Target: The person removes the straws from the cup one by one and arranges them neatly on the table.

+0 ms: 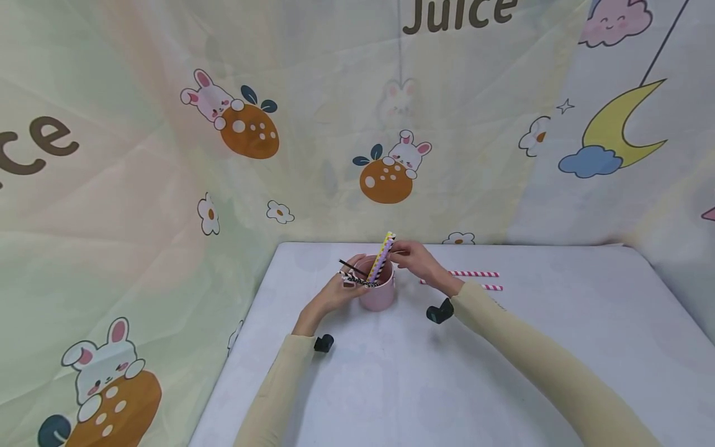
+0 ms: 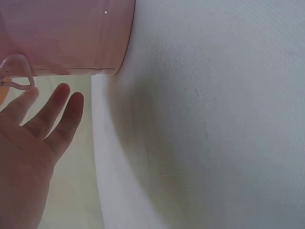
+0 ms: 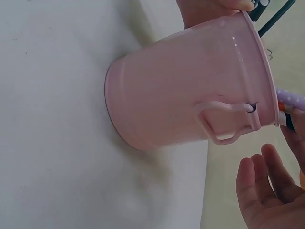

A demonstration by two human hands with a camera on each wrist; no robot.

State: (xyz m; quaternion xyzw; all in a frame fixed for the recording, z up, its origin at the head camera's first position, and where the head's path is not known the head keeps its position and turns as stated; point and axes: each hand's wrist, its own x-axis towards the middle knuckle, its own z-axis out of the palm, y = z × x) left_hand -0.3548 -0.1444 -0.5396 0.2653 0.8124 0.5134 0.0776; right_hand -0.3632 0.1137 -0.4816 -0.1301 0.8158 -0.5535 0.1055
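A pink bucket with small side handles stands upright at the table's far left part. My left hand holds it from the left, and the right wrist view shows that hand's thumb at the rim. By that hand, a thin black stick and black-and-white patterned sticks lean over the rim. Several patterned paper straws, yellow, lavender and black-striped, slant up out of the bucket. My right hand pinches at these straws from the right, its other fingers spread loosely beside the bucket.
Red-and-white striped straws lie on the white table to the right, partly behind my right forearm. A printed cloth backdrop rises behind the table and along its left side. Black cameras sit on both wrists.
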